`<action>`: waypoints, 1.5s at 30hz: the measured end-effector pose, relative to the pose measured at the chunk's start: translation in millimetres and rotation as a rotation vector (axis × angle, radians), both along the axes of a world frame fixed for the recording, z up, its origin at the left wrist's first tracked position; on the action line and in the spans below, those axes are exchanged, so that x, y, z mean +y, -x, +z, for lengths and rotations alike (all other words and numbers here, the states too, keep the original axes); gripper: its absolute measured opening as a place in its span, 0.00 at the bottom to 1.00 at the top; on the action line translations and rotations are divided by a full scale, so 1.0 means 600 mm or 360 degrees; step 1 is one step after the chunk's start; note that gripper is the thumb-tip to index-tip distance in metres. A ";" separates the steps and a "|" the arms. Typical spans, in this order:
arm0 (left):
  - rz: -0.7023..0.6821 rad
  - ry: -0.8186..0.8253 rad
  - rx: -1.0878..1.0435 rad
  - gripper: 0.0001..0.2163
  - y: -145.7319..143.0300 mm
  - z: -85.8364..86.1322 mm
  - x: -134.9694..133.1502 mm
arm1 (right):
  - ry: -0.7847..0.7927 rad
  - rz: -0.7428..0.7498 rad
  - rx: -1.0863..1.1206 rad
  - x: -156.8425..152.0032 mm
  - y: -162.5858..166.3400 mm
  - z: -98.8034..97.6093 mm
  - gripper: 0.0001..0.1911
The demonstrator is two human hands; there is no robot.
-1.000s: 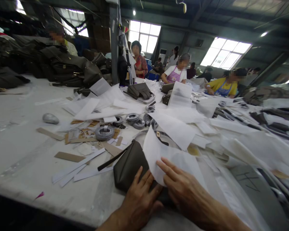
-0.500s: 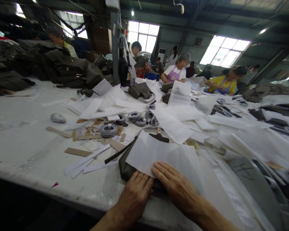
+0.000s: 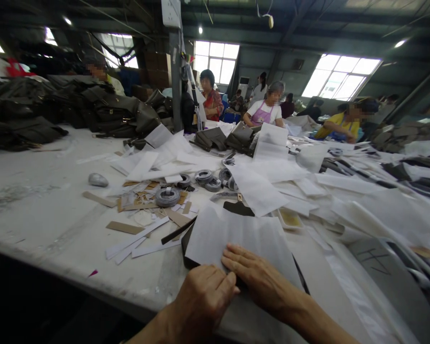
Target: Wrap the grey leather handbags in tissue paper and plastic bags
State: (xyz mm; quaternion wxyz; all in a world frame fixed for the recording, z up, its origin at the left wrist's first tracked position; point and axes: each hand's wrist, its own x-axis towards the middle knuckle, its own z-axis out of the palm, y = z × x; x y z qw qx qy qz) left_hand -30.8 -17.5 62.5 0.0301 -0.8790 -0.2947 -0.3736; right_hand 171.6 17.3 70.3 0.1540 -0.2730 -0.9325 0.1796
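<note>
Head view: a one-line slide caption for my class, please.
Right hand flat on a white sheet over a dark bag; left hand curled at the sheet's near edge.

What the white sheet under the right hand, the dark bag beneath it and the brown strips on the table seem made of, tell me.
White sheet: thin foam or paper, matte, softly rippled; which one is unclear. Dark bag: probably leather or imitation leather, smooth; mostly covered, but the parts showing look even, with no weave visible. Brown strips: likely cardboard, matte, flat and straight-edged.
</note>
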 end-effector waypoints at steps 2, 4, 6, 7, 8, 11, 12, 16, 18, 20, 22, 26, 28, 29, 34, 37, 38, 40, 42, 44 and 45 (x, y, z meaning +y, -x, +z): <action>-0.0055 0.0045 0.0012 0.10 -0.005 0.013 0.014 | 0.0056 0.0015 0.0085 -0.002 0.004 0.001 0.21; -0.0031 0.0118 0.0076 0.13 -0.011 0.007 0.038 | 0.0129 -0.0035 0.0176 -0.005 0.006 0.007 0.19; 0.0048 0.0198 0.0154 0.16 -0.014 -0.014 0.063 | 0.0233 -0.0154 0.0256 -0.006 0.005 0.015 0.15; 0.0071 0.0256 0.0188 0.16 -0.014 -0.026 0.073 | 0.0305 -0.0236 0.0297 -0.005 0.003 0.016 0.12; 0.0080 0.0320 0.0211 0.17 -0.013 -0.037 0.080 | 0.0370 -0.0343 0.0356 -0.003 0.001 0.014 0.10; 0.0063 0.0418 0.0249 0.19 -0.010 -0.059 0.085 | 0.0331 -0.0795 0.0571 0.004 -0.007 -0.012 0.10; 0.0064 0.0409 0.0253 0.19 -0.010 -0.061 0.084 | 0.0230 -0.0910 0.0606 0.005 -0.008 -0.026 0.09; 0.0073 0.0324 0.0285 0.19 -0.013 -0.067 0.078 | -0.0103 -0.0928 0.0490 0.005 -0.007 -0.061 0.07; 0.0046 0.0260 0.0315 0.18 -0.016 -0.071 0.079 | -0.0057 -0.0868 0.0282 0.007 -0.005 -0.046 0.09; 0.0025 0.0196 0.0337 0.18 -0.018 -0.076 0.080 | 0.0101 -0.0811 -0.0015 0.016 -0.002 -0.011 0.11; 0.0015 0.0164 0.0357 0.18 -0.020 -0.080 0.079 | 0.0275 -0.0817 -0.0247 0.031 0.002 0.030 0.12; 0.0017 0.0151 0.0361 0.16 -0.021 -0.083 0.073 | 0.0454 -0.0949 -0.0126 0.056 0.010 0.062 0.09; 0.0014 0.0154 0.0275 0.13 -0.021 -0.084 0.071 | 0.0498 -0.0920 0.0086 0.056 0.009 0.041 0.08; 0.0011 0.0175 0.0203 0.12 -0.021 -0.085 0.070 | 0.0510 -0.0895 0.0189 0.053 0.007 0.026 0.07; 0.0030 0.0368 -0.0041 0.10 -0.021 -0.094 0.070 | 0.0400 -0.0858 0.0563 0.033 -0.012 -0.048 0.07; 0.0045 0.0358 0.0048 0.08 -0.025 -0.101 0.072 | 0.0345 -0.0850 0.0581 0.036 -0.019 -0.066 0.08; 0.0044 0.0359 0.0104 0.07 -0.027 -0.101 0.073 | 0.0330 -0.0842 0.0565 0.038 -0.020 -0.069 0.08; 0.0029 0.0373 0.0250 0.04 -0.029 -0.096 0.074 | 0.0299 -0.0805 0.0523 0.044 -0.020 -0.071 0.07; 0.0015 0.0386 0.0406 0.03 -0.032 -0.083 0.073 | 0.0267 -0.0757 0.0482 0.047 -0.020 -0.070 0.07; 0.0035 0.0380 0.0540 0.04 -0.037 -0.065 0.072 | 0.0242 -0.0712 0.0451 0.047 -0.020 -0.068 0.07; 0.0043 0.0374 0.0603 0.04 -0.041 -0.055 0.072 | 0.0236 -0.0696 0.0436 0.047 -0.021 -0.067 0.07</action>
